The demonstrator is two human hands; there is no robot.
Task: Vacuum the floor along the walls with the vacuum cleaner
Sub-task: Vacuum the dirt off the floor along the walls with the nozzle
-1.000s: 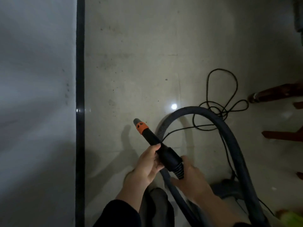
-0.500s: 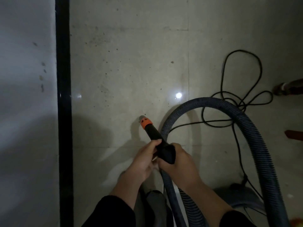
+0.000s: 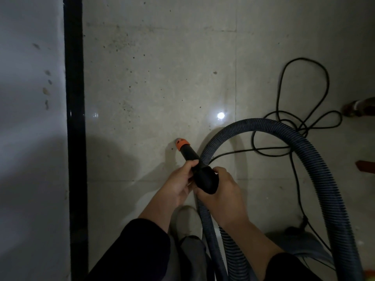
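Below the right hand [image 3: 225,196], the vacuum body [image 3: 294,244] is dim and half hidden by the hose [image 3: 315,159]. The nozzle [image 3: 188,154] is gripped by that hand and the left hand [image 3: 178,185].

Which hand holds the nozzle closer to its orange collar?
The left hand, gripping the narrow black shaft just below the orange collar; the right hand wraps the wider cuff farther back.

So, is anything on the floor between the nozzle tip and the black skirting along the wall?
Nothing visible does. Only speckled bare tile lies between the nozzle and the black skirting to its left; the hose and power cord loop away on the right.
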